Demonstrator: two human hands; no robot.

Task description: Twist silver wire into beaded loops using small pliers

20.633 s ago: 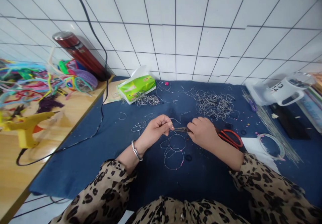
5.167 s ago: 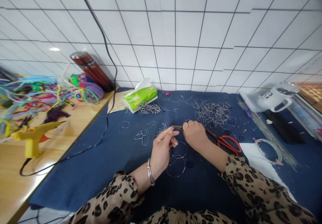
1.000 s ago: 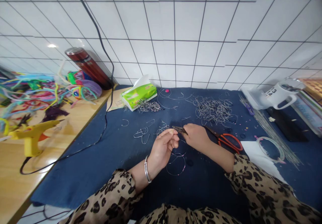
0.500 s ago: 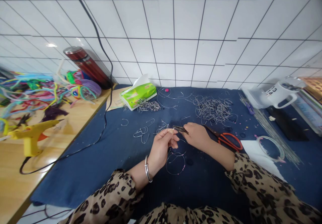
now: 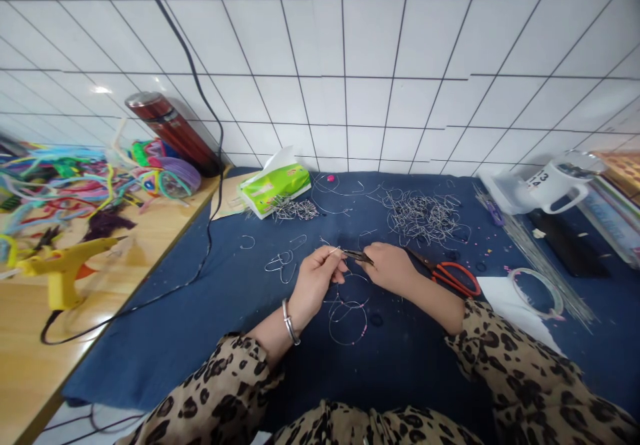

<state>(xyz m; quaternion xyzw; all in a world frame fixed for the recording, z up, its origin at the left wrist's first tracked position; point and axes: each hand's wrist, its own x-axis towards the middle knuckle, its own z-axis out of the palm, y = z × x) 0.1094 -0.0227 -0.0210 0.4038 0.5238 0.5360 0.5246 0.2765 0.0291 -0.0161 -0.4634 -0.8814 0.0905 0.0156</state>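
Near the middle of the blue cloth, my left hand [image 5: 320,275] pinches a thin piece of wire [image 5: 338,250] between thumb and fingers. My right hand [image 5: 387,265] is closed round a pair of pliers [image 5: 357,256], whose dark jaws point left and meet the wire at my left fingertips. Whether the jaws grip the wire is too small to tell. Below the hands lie thin wire rings [image 5: 349,343] with small pink beads. Left of my left hand are several bent wire pieces [image 5: 283,265].
A heap of bent wires [image 5: 425,218] lies behind my right hand, with red-handled scissors [image 5: 456,278] beside my wrist. Further right are straight wires [image 5: 545,258] and a wire coil [image 5: 537,293]. A green tissue pack [image 5: 275,188] and yellow glue gun [image 5: 67,265] are leftward.
My left hand has shifted slightly left and up, its pinch staying at the plier tips. More of the wire rings beneath the hands now shows. My right hand has hardly moved.
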